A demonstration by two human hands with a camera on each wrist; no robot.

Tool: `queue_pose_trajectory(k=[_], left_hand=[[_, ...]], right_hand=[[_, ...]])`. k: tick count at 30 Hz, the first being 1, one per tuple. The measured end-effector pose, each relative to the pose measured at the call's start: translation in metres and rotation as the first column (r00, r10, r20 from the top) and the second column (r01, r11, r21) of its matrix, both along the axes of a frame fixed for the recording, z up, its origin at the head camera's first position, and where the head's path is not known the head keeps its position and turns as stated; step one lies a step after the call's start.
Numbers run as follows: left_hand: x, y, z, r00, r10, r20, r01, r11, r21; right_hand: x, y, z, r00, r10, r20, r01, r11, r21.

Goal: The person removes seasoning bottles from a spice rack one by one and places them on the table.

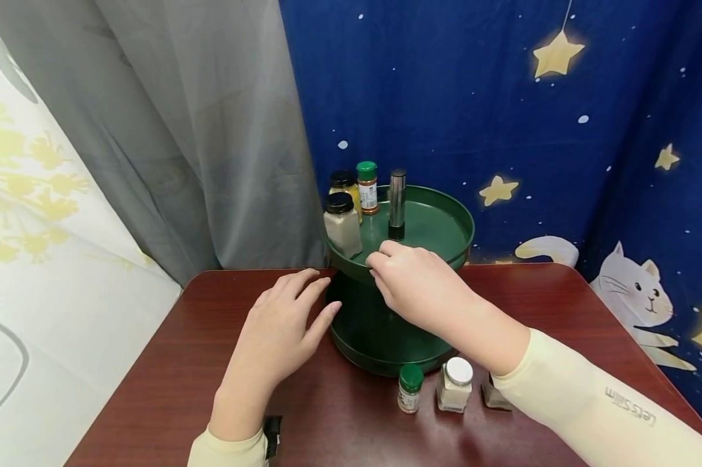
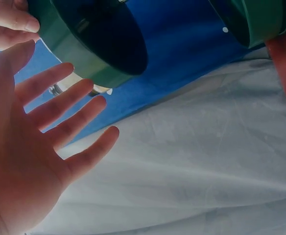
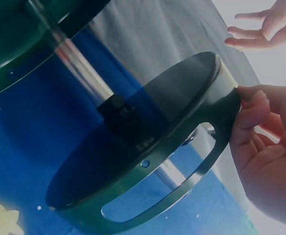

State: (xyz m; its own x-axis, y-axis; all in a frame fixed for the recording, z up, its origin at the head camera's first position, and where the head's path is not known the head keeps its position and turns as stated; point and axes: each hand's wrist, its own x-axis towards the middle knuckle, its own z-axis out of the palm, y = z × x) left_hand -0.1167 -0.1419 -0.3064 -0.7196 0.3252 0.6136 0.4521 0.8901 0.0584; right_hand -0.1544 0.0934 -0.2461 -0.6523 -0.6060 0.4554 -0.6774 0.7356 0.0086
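Rack point(image 1: 362, 363): green, two round tiers, upright toward the far side of the counter point(image 1: 170, 402). I've got the right hand point(image 1: 423, 285) on the near rim of its top tray; right wrist view shows the fingers point(image 3: 253, 110) curled, pinching the rim edge between thumb and fingers. That view also shows a long slot cut through the tray's wall. Left hand point(image 1: 280, 324) is just beside the rack's left side, fingers spread wide, holding nothing; I can't tell if a fingertip touches the tray.

On the top tray: post point(image 1: 397, 204), metal, upright around the middle. Left of it, bunched near the rim: pale jar point(image 1: 343, 233) with black lid, yellow jar point(image 1: 353, 194) behind it, also black-lidded, and red shaker point(image 1: 368, 194) with green cap.

On the counter, in front of the rack, left to right: green-capped shaker point(image 1: 409, 397), white-capped jar point(image 1: 452, 394), dark jar point(image 1: 495, 397), the last partly hidden by my right sleeve point(image 1: 590, 389).

Behind: grey curtain point(image 1: 251, 130) left, blue curtain point(image 1: 421, 84) with stars right.
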Motion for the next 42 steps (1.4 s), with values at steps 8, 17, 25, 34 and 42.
queue_pose_trajectory(k=[8,17,25,34,42], left_hand=[[-0.001,-0.003,-0.004,0.999,0.024,0.030,-0.024,1.000,-0.006],[-0.002,-0.006,-0.007,0.999,0.029,0.039,-0.029,1.000,-0.006],[-0.002,-0.010,-0.008,0.998,0.038,0.058,-0.038,0.999,-0.006],[-0.003,-0.011,-0.010,0.997,0.038,0.064,-0.038,0.999,-0.004],[-0.004,-0.011,-0.012,0.997,0.040,0.068,-0.040,0.999,0.003]], right_hand=[[0.000,0.028,-0.013,0.997,0.044,-0.063,-0.048,0.997,-0.065],[-0.006,0.055,-0.024,0.994,0.078,-0.074,-0.088,0.985,-0.149],[-0.015,0.074,-0.024,0.994,0.089,-0.066,-0.101,0.972,-0.212],[-0.035,0.093,-0.014,0.997,-0.047,0.064,0.058,0.983,-0.176],[-0.061,0.109,-0.003,0.952,-0.146,0.268,0.191,0.970,-0.151]])
